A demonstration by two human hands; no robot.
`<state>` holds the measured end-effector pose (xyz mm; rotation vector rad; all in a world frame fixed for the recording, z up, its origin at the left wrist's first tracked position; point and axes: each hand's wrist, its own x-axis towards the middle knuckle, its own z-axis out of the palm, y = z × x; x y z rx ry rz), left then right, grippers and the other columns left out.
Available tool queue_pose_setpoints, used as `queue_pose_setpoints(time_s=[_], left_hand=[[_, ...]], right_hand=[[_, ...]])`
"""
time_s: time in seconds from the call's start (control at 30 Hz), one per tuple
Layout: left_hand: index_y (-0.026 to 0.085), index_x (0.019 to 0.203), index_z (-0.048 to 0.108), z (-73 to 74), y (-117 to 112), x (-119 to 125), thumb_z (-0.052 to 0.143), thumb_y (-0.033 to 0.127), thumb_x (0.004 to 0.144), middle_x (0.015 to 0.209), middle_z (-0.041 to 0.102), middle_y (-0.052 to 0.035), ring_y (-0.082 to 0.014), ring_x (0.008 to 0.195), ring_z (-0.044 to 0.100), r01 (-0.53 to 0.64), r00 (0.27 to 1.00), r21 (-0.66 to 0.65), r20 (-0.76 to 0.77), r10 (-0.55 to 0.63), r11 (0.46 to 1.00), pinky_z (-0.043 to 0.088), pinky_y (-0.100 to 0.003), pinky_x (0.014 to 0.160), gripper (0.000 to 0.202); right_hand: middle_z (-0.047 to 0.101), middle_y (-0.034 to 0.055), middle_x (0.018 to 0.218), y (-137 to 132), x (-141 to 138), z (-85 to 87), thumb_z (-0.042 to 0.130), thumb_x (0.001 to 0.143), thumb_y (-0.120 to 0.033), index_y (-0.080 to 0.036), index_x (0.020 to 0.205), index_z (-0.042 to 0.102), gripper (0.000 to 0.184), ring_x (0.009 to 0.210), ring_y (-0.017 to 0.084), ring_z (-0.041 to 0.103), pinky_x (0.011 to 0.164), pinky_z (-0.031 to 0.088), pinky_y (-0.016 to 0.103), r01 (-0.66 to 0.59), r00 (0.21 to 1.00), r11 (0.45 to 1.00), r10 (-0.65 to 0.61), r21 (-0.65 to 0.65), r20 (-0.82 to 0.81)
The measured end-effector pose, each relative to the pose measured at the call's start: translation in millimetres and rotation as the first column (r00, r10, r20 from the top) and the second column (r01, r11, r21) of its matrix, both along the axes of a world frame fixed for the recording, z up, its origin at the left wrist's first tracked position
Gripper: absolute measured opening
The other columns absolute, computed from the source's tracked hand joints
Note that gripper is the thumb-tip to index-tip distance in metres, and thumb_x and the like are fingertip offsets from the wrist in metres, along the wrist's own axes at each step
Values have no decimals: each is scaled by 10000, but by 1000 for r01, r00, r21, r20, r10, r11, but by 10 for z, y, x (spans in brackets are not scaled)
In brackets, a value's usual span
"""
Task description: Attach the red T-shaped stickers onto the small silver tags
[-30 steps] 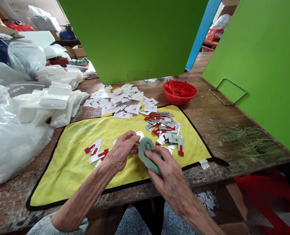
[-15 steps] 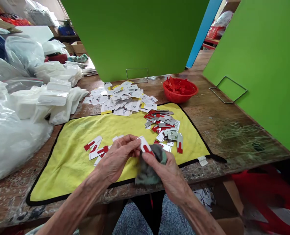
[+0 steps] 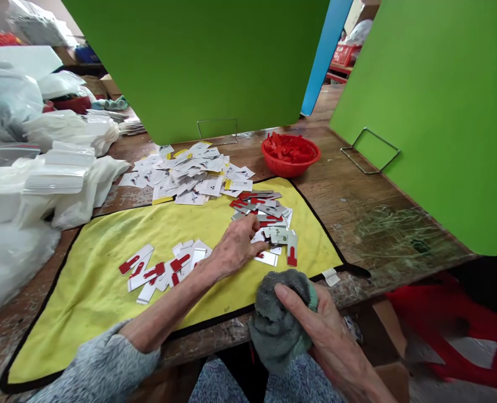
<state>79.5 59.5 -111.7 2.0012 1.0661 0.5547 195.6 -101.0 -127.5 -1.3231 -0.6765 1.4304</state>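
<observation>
My left hand (image 3: pixel 237 248) reaches across the yellow mat (image 3: pixel 97 252), and its fingertips rest on the near edge of a pile of small silver and red strips (image 3: pixel 269 212). Whether a strip is pinched under the fingers is hidden. A loose row of white strips with red marks (image 3: pixel 156 270) lies on the mat just left of my left wrist. Below the table's front edge, over my lap, my right hand (image 3: pixel 319 324) grips a bunched grey-green cloth (image 3: pixel 276 322).
A heap of white cards (image 3: pixel 190 173) lies behind the mat. A red basket (image 3: pixel 290 154) of red pieces stands at the back right. Green boards (image 3: pixel 198 61) (image 3: pixel 433 112) on wire stands (image 3: pixel 370 151) wall in the back and right. Plastic bags (image 3: pixel 42 179) crowd the left. A red stool (image 3: pixel 454 319) stands at the lower right.
My left hand let go of the strip it held against the cloth and moved right to the silver and red pile. My right hand drew the cloth back toward my lap.
</observation>
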Motion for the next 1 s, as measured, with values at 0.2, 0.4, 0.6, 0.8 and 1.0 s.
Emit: queue_pose_setpoints(time_s=[0.2,0.4,0.6,0.8,1.0], left_hand=[[179,871,684,121,18,-249,618,205,672,568,502,59,-130,553,431,-23,999,-165,-36,18,986,320,-268,566,211],[183,745,578,286,-147,-389,580,394,648,619,597,16,-119,536,510,-95,991,-523,33,131,847,361,-239,535,231],[185,630,549,230,-264,-401,657,533,677,553,524,41,-92,503,446,-124,944,-627,165,286,769,349,-215,492,368],[168,550,575,296,-334,-468,696,447,669,514,552,25,-87,509,469,-113,901,-652,251,355,750,379,-212,525,326],[172,640,600,298,-314,-597,745,405,653,540,609,24,-78,490,491,-196,810,-660,307,499,725,372,-197,503,275]], right_hand=[[629,10,736,107,5,70,683,852,-582,-167,768,627,427,670,129,556,635,493,234,-29,992,999,23,43,121],[661,14,781,315,-113,119,619,889,-560,-180,880,663,383,682,140,580,579,470,218,-34,959,993,1,111,284],[726,48,941,423,-216,198,552,934,-396,-177,1063,702,296,857,195,658,821,530,308,-139,852,959,-11,246,524],[680,167,1152,487,-360,176,464,941,-224,-139,1152,703,330,1067,298,633,915,541,451,-266,555,865,-224,427,801],[716,112,1049,271,-306,114,513,914,-233,-187,1089,731,284,963,250,670,839,569,377,-198,736,891,-141,409,662]])
